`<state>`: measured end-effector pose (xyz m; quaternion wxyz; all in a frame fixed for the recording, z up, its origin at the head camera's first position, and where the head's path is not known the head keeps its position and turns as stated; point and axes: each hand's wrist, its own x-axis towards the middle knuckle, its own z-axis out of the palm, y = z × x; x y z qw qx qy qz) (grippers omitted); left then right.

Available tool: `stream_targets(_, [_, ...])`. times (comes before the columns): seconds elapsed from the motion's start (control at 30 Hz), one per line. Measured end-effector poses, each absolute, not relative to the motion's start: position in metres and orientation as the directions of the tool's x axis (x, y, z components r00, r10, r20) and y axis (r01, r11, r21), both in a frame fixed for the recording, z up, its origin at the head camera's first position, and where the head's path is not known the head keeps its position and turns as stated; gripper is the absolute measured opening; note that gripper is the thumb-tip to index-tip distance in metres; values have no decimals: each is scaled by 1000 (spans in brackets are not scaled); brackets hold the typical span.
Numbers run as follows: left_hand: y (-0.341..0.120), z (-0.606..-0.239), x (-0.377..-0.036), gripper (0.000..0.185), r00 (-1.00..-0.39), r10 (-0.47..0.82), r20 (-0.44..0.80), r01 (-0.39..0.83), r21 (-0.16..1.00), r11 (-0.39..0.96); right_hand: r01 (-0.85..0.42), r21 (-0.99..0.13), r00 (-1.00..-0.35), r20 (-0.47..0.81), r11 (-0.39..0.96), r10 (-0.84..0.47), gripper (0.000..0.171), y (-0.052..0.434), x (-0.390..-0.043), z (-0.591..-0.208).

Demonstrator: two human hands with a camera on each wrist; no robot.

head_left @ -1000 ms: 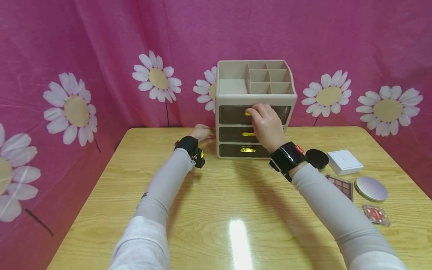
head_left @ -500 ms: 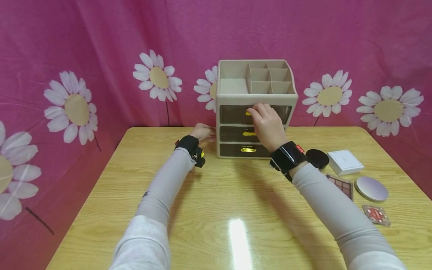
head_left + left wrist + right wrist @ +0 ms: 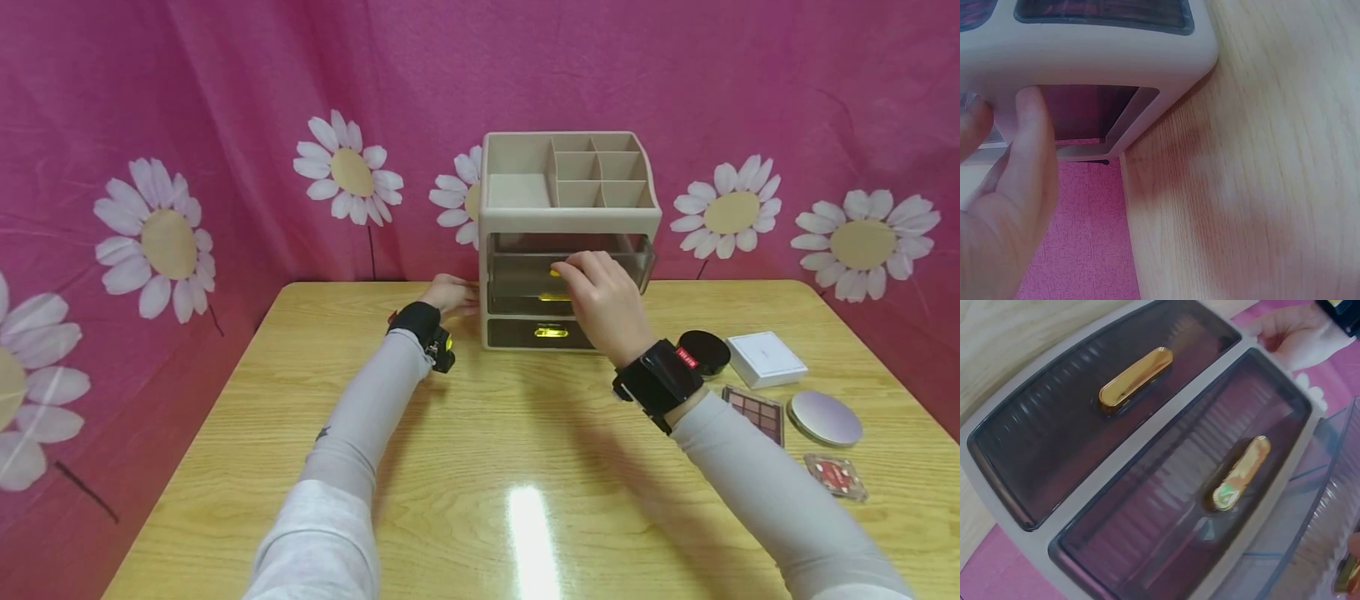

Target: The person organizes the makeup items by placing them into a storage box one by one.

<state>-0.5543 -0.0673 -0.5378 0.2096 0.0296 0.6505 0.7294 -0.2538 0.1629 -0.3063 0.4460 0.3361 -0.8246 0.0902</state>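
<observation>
Compacts (image 3: 825, 418), palette (image 3: 757, 410), white box (image 3: 767, 359) right of organizer (image 3: 570, 218); right hand (image 3: 603, 300) pinching top drawer (image 3: 567, 271) handle, drawer front facing person; left hand (image 3: 450, 294) flat against organizer side.

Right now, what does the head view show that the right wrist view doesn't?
Only the head view shows the right hand gripping the top drawer handle, with that drawer pulled partly out, plus the divided tray on top, the table and the cosmetics at the right, such as the white box and round mirror. Only the right wrist view shows the two lower drawers close up, shut, with gold handles. Both show the organizer and the left hand at its left side.
</observation>
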Motion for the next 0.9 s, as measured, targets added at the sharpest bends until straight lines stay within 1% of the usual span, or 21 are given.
stream_targets(0.1, [-67, -538, -555, 32, -911, 336, -240, -275, 960, -60, -636, 163, -368, 794, 754, -483, 23, 163, -246, -306])
stream_targets(0.17, [-66, -527, -543, 33, -914, 318, -253, -280, 959, -40, -638, 168, -371, 788, 752, -491, 25, 162, -242, -306])
stream_targets(0.3, [-66, -494, -508, 36, -911, 311, -270, -292, 956, -24, -645, 165, -383, 775, 746, -503, 29, 162, -233, -305])
stream_targets(0.4, [-65, -485, -498, 36, -914, 311, -259, -281, 959, -27, -652, 147, -391, 775, 743, -497, 31, 162, -225, -305])
stream_targets(0.5, [-65, -492, -505, 35, -916, 311, -252, -274, 962, -26, -657, 139, -389, 780, 741, -491, 30, 161, -218, -304])
stream_targets(0.57, [-64, -500, -514, 34, -922, 288, -261, -279, 960, -25, -658, 145, -380, 783, 739, -492, 29, 161, -213, -304])
stream_targets(0.67, [-64, -500, -516, 33, -920, 299, -253, -273, 962, -27, -663, 157, -363, 788, 732, -497, 28, 160, -207, -303])
stream_targets(0.73, [-64, -493, -508, 32, -919, 301, -256, -278, 960, -32, -669, 161, -353, 790, 726, -501, 29, 159, -203, -303])
stream_targets(0.77, [-62, -479, -495, 33, -917, 294, -271, -285, 958, -6, -671, 164, -349, 791, 723, -503, 30, 159, -201, -303])
stream_targets(0.9, [-62, -455, -469, 31, -917, 288, -278, -275, 960, 51, -672, 174, -341, 790, 720, -509, 30, 159, -194, -303])
